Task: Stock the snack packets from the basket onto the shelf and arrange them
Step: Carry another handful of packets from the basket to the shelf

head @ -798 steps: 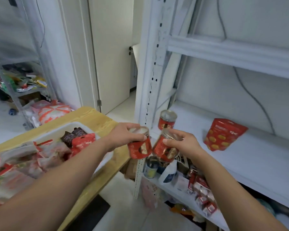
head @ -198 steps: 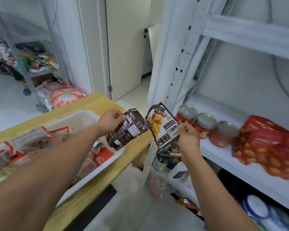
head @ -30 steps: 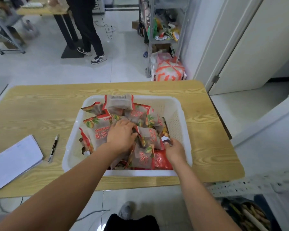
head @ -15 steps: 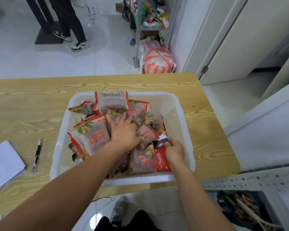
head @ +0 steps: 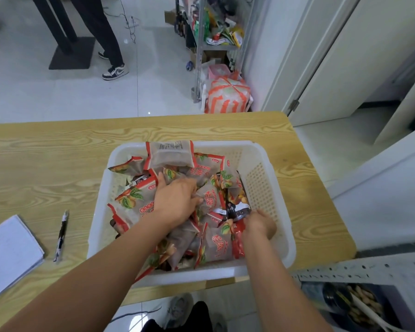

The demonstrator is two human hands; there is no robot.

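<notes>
A white plastic basket [head: 261, 161] stands on the wooden table, heaped with several grey-and-red snack packets [head: 169, 154]. My left hand [head: 175, 200] lies on the middle of the heap, fingers spread and dug in among the packets. My right hand [head: 259, 225] is at the basket's right side and pinches the lower edge of a dark packet with yellow print [head: 237, 202], which stands up against the basket wall. A red packet [head: 237, 240] lies just under that hand. The shelf shows only as a grey perforated rail [head: 359, 269] at the lower right.
A pen [head: 61, 236] and a white paper pad [head: 7, 255] lie on the table [head: 46, 164] at the left. A person's legs and shoes [head: 113, 70] stand on the floor beyond. A wire rack with goods [head: 213, 32] and an orange-white bundle [head: 228, 97] stand behind the table.
My right hand has drawn the dark packet up out of the heap, so more of it shows. My left hand has shifted slightly on the packets.
</notes>
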